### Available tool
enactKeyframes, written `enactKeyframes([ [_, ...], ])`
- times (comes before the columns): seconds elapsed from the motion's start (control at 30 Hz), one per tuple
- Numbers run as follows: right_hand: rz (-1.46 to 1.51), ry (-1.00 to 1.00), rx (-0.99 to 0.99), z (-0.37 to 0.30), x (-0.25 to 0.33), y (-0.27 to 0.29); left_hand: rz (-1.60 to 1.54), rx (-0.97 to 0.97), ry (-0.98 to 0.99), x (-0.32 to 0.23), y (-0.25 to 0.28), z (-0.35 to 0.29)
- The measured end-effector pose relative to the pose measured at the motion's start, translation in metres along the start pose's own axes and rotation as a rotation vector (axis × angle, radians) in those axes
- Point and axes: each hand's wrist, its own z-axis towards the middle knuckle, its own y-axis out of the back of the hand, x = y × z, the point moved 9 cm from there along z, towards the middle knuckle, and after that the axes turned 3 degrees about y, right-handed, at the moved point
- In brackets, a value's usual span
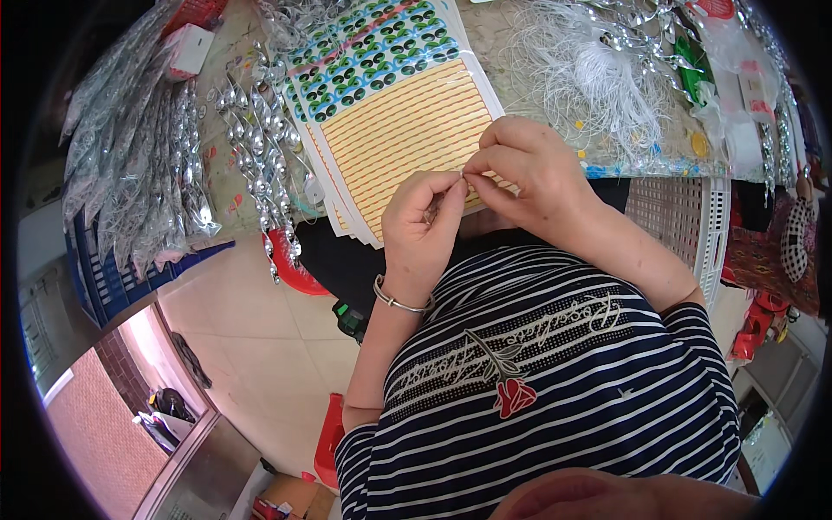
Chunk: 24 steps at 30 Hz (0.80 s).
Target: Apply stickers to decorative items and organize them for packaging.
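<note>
My left hand and my right hand meet fingertip to fingertip over the near edge of the table. Both are closed in a pinch; whatever sits between the fingertips is too small to make out. Beneath them lies a stack of printed sheets, the near one a yellow sheet with red wavy lines. Beyond it is a sheet patterned in green, blue and black. To the left of the sheets, shiny silver twisted strips hang over the table edge. A tangle of white thread spreads to the right.
Clear bags of silver twists pile up at the far left, by a blue crate. A white box stands behind them. On the right are a green packet and a white plastic basket below the table edge.
</note>
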Motion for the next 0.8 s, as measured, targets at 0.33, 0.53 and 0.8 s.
enactKeyframes([
  [0.33, 0.546, -0.375, 0.006, -0.011, -0.029, -0.017, -0.484, -0.009, 0.372, 0.026, 0.000, -0.005],
  [0.53, 0.730, -0.481, 0.064, -0.018, -0.036, -0.028, -0.426, -0.032, 0.307, 0.018, 0.002, -0.004],
  [0.8, 0.583, -0.407, 0.101, -0.017, -0.031, -0.023, -0.202, 0.010, 0.199, 0.016, 0.004, -0.004],
])
